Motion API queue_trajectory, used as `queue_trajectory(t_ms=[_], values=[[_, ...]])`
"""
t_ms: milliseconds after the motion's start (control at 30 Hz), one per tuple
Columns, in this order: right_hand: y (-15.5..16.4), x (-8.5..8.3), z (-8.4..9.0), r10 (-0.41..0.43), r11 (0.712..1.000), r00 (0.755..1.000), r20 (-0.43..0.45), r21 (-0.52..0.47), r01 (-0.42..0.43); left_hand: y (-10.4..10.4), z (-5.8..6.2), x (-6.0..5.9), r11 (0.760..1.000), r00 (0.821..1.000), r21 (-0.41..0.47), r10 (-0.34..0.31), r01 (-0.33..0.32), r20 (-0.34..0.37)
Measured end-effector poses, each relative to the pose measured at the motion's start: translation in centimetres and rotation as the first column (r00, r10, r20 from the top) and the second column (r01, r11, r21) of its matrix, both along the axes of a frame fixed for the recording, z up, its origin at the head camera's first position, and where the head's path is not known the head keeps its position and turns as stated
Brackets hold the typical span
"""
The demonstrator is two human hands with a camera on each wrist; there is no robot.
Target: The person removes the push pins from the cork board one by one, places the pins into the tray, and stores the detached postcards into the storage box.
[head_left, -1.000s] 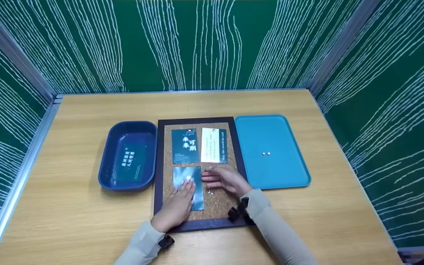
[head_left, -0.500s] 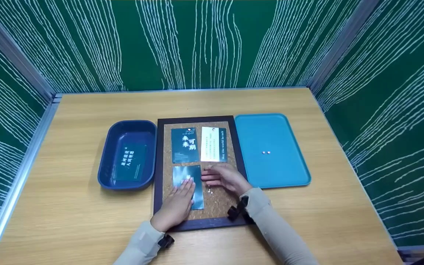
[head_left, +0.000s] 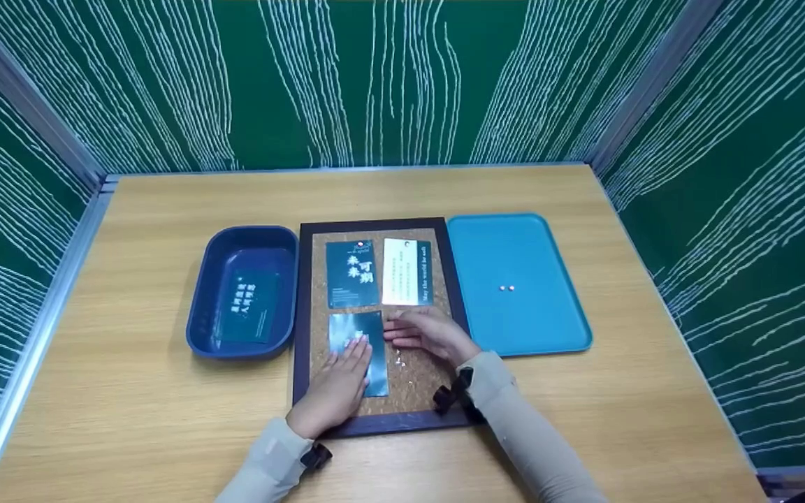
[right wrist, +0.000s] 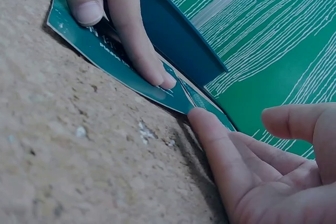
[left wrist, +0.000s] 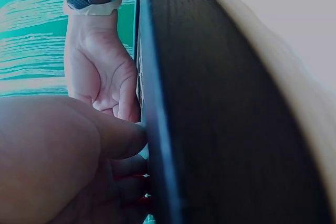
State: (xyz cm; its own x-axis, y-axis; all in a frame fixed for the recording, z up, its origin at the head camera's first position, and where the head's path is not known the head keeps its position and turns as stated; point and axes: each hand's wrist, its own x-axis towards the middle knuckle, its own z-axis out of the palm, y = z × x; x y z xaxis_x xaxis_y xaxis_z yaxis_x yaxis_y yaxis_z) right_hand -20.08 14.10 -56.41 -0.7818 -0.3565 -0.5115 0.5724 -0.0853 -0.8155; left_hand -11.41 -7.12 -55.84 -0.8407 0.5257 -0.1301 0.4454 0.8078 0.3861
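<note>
A green card [head_left: 353, 323] with a glossy face lies at the lower left of the cork board [head_left: 416, 398]. My left hand [head_left: 332, 395] presses it down with outstretched fingers. From the right, my right hand [head_left: 434, 337] touches the card's edge with its fingertips, thumb held apart in the right wrist view. There, the card [right wrist: 63, 20] bows slightly over the cork. Higher on the board, a dark green card [head_left: 343, 283] and a cream and green card [head_left: 401, 279] each have a small pin at the top.
Left of the board stands a deep blue bin [head_left: 242, 241] with a green card [head_left: 252, 328] inside. A flat turquoise tray [head_left: 514, 321] at the right bears two tiny light-coloured pieces [head_left: 506, 288]. Green walls with white lines [head_left: 416, 84] enclose the wooden table [head_left: 109, 384].
</note>
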Motion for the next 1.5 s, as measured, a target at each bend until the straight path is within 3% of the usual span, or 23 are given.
queue_trajectory(t_ms=[367,633,1267,1500], values=[[-0.3,0.0,0.3,0.004,0.999,0.999,-0.038,0.049,-0.002,0.0,0.0,0.0,1.0,1.0,-0.006,-0.006,0.006,-0.012],[-0.7,0.1,0.3,0.003,0.991,0.995,-0.1,0.136,0.011,0.1,-0.1,0.0,1.0,1.0,-0.019,-0.012,0.012,-0.025],[-1.7,0.1,0.2,-0.008,0.972,0.991,-0.133,0.233,0.039,-0.1,-0.2,0.0,1.0,1.0,-0.001,-0.005,0.005,-0.017],[-2.5,0.5,0.2,0.022,0.957,0.976,-0.216,0.287,0.042,-0.1,-0.4,-0.1,1.0,1.0,-0.011,-0.01,0.01,-0.025]])
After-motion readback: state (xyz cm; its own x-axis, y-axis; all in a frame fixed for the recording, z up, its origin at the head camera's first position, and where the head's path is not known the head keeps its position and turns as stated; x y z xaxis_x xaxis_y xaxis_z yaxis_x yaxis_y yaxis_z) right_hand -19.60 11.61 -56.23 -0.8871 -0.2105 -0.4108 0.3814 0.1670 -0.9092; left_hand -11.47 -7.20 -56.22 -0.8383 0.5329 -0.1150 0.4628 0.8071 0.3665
